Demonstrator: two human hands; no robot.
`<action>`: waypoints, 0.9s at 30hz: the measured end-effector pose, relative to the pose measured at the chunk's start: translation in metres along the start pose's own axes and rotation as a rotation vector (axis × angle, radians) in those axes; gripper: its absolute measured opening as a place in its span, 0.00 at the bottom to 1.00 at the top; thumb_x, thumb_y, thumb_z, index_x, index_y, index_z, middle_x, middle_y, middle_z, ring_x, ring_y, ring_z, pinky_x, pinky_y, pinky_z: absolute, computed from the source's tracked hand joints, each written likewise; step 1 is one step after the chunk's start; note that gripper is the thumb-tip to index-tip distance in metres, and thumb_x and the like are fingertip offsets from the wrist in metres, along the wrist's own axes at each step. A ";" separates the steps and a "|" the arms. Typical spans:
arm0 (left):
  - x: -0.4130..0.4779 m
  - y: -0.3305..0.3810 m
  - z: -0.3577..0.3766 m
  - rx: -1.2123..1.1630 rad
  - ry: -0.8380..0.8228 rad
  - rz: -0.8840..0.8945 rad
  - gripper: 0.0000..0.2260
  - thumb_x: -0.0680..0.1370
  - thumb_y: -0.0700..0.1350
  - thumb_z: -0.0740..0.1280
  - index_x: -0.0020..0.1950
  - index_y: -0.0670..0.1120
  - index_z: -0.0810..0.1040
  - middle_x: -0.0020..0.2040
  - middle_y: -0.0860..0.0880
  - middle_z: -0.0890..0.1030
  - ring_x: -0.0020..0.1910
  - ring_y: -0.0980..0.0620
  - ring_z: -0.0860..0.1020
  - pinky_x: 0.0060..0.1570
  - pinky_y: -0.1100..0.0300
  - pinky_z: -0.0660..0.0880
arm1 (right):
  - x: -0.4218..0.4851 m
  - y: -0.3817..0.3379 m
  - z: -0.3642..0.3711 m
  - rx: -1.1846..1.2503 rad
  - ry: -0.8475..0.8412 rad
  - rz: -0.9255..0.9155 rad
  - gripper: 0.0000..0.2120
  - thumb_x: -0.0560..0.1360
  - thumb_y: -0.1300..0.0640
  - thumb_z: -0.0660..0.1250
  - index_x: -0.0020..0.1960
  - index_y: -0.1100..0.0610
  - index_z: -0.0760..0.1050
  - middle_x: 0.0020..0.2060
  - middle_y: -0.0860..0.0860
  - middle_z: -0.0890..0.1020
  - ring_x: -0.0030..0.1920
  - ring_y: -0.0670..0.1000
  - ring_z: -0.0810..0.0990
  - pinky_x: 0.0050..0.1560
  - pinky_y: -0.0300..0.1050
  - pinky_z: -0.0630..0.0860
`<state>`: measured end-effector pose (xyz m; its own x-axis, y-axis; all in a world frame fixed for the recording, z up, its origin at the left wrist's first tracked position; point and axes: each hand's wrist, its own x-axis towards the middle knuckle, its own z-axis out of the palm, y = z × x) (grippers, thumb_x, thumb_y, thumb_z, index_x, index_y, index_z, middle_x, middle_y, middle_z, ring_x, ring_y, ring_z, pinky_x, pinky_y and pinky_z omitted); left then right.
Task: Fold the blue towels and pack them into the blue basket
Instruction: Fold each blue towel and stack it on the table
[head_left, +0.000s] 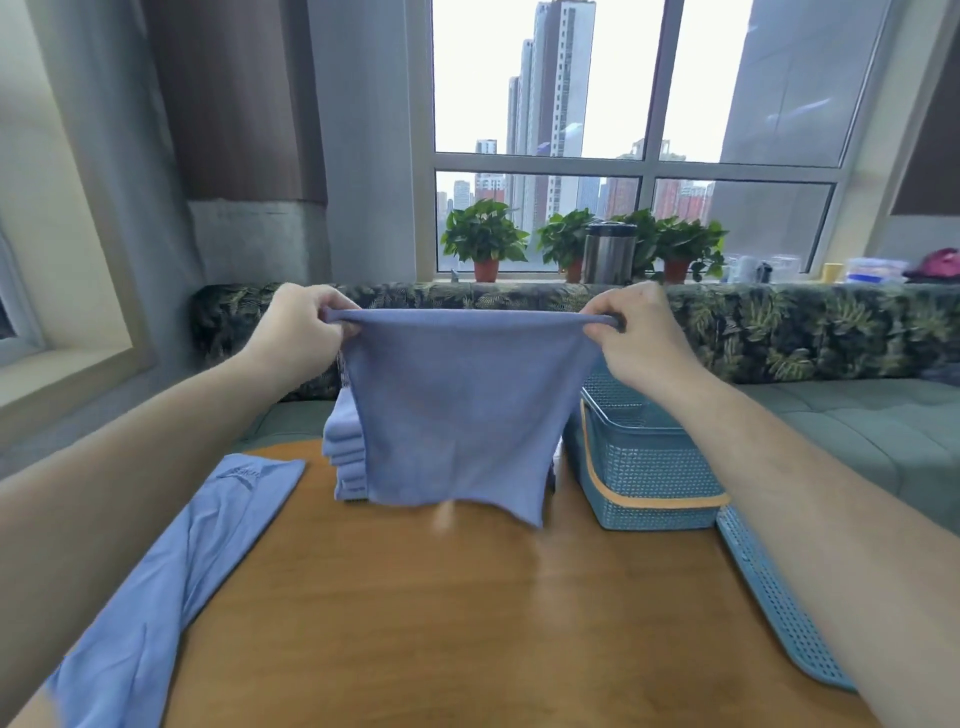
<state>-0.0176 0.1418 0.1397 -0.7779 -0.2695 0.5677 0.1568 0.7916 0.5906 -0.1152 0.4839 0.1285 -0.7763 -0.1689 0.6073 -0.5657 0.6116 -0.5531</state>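
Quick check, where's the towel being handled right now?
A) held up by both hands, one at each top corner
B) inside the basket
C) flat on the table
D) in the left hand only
A: the left hand and the right hand each pinch a top corner of the blue towel, which hangs spread between them above the table.

— What does the held towel (457, 410) cover?
— Most of the stack (345, 457) behind it, and part of the basket's (649, 478) left edge.
— And the flat towel (171, 587) on the left?
— It runs off the bottom edge, and its printed mark is too small to read. The windowsill clutter (862, 270) at far right is a blur.
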 end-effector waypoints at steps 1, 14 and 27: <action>-0.008 -0.007 0.003 -0.015 -0.009 0.010 0.05 0.76 0.35 0.70 0.45 0.44 0.83 0.35 0.47 0.80 0.31 0.53 0.72 0.29 0.69 0.68 | -0.008 0.005 0.002 0.005 -0.034 -0.014 0.12 0.78 0.60 0.66 0.39 0.45 0.78 0.45 0.51 0.79 0.43 0.46 0.76 0.44 0.44 0.71; -0.199 -0.134 0.120 -0.321 -0.223 -0.482 0.04 0.80 0.47 0.70 0.50 0.47 0.82 0.45 0.49 0.85 0.44 0.53 0.80 0.44 0.60 0.74 | -0.208 0.122 0.096 0.263 -0.349 0.483 0.04 0.81 0.57 0.66 0.49 0.52 0.78 0.28 0.48 0.80 0.30 0.45 0.77 0.38 0.44 0.71; -0.227 -0.145 0.141 -0.305 -0.105 -0.473 0.13 0.82 0.55 0.66 0.50 0.47 0.82 0.42 0.55 0.82 0.38 0.64 0.76 0.42 0.66 0.71 | -0.243 0.132 0.109 0.311 -0.275 0.473 0.08 0.82 0.52 0.66 0.47 0.52 0.80 0.26 0.38 0.77 0.28 0.39 0.72 0.34 0.36 0.67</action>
<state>0.0503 0.1653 -0.1560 -0.8597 -0.4879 0.1510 -0.0666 0.4002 0.9140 -0.0313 0.5215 -0.1539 -0.9821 -0.1528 0.1102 -0.1657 0.4224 -0.8911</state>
